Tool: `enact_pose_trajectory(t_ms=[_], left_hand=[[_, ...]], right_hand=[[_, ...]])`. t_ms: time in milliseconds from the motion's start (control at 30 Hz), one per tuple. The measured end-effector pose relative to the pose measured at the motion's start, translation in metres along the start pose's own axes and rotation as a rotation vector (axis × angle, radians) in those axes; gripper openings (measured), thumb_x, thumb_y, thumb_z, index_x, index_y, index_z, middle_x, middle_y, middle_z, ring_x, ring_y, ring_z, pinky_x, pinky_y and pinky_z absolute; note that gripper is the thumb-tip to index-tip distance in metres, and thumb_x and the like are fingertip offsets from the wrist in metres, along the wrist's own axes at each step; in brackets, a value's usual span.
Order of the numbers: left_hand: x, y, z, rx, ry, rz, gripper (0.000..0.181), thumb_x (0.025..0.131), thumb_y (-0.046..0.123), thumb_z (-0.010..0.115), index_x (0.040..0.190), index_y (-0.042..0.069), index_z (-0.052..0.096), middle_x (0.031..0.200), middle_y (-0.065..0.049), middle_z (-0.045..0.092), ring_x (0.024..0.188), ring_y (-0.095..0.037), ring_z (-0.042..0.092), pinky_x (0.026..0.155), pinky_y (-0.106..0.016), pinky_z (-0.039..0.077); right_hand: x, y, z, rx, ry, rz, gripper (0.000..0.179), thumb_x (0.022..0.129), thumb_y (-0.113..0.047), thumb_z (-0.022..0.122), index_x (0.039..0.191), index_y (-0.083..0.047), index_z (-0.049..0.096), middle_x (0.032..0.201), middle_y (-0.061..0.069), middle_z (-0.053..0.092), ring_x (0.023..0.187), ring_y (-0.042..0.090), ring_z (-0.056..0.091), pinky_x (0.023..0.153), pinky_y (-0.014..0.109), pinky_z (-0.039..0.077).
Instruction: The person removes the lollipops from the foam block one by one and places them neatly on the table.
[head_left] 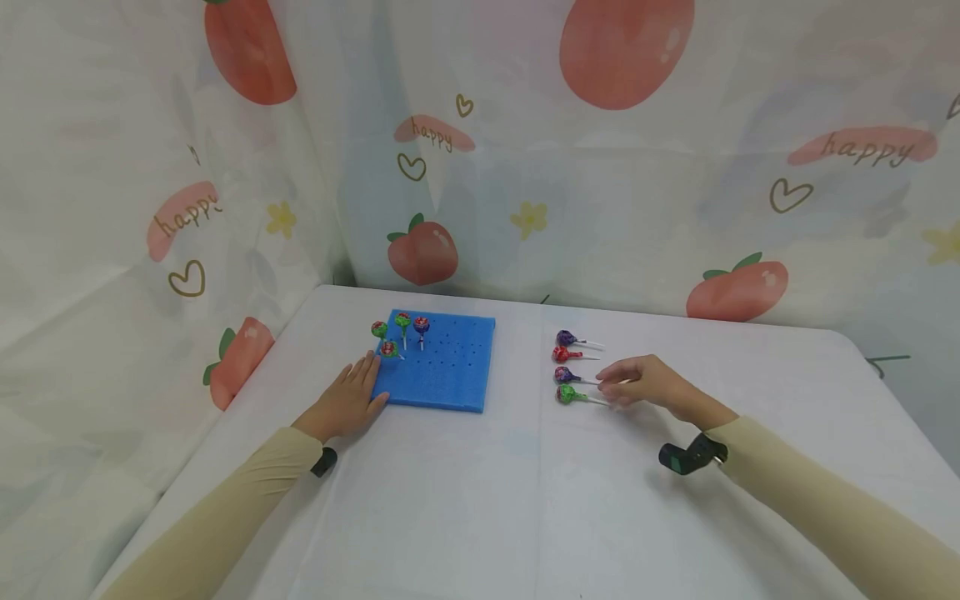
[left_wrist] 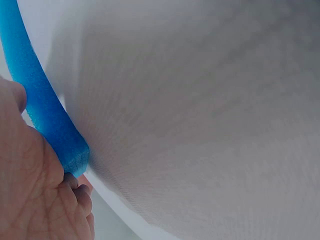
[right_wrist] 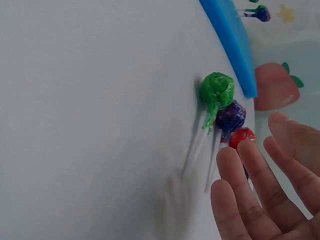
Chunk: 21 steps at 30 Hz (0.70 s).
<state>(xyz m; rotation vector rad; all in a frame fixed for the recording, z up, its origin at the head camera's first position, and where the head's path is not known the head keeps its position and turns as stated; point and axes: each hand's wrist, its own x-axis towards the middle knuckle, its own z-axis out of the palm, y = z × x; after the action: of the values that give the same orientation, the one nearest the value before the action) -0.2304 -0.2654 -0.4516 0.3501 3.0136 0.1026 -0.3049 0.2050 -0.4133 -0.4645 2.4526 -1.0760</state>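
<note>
A blue foam board (head_left: 442, 375) with rows of small holes lies on the table. Several wrapped lollipops stand at its far left part, among them a green lollipop (head_left: 403, 320) and a purple one (head_left: 422, 323). My left hand (head_left: 347, 400) rests against the board's left edge, fingers extended. To the right, a row of lollipops lies with sticks pointing right: a purple lollipop (head_left: 566, 337), a red lollipop (head_left: 561, 354), another purple lollipop (head_left: 562, 375) and a green lollipop (right_wrist: 217, 90) nearest me. My right hand (head_left: 641, 385) hovers by the stick ends, fingers loosely bent, nothing visibly held.
A white cloth covers the table (head_left: 480, 500). Behind and to the left hangs a curtain (head_left: 480, 192) printed with fruit, hearts and flowers. A dark wrist camera (head_left: 692, 455) sits on the right wrist, and another one (head_left: 324, 462) on the left.
</note>
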Motion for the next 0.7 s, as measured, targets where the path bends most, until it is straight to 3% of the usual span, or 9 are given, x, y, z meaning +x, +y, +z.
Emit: enact_pose_trajectory(t_ms=[400,700], left_hand=[[-0.001,0.0,-0.001,-0.001,-0.008,0.0,0.07,0.1,0.036,0.037,0.147,-0.01,0.011,0.155,-0.027,0.011,0.144,-0.04,0.014,0.117,-0.054,0.015],[0.0,0.0,-0.001,-0.012,-0.008,0.0,0.071,0.1,0.037,0.038,0.147,-0.009,0.011,0.155,-0.027,0.011,0.144,-0.04,0.013,0.117,-0.054,0.014]], right_hand=[[0.009,-0.047,-0.015,-0.074,-0.092,-0.155,0.048,0.088,-0.028,0.066,0.126,0.0,0.057,0.121,0.021,0.063,0.106,0.027,0.064,0.089,0.038,0.054],[0.035,-0.091,-0.007,-0.07,-0.101,-0.211,0.043,0.089,-0.026,0.064,0.127,-0.006,0.057,0.125,0.019,0.061,0.113,0.029,0.061,0.095,0.044,0.05]])
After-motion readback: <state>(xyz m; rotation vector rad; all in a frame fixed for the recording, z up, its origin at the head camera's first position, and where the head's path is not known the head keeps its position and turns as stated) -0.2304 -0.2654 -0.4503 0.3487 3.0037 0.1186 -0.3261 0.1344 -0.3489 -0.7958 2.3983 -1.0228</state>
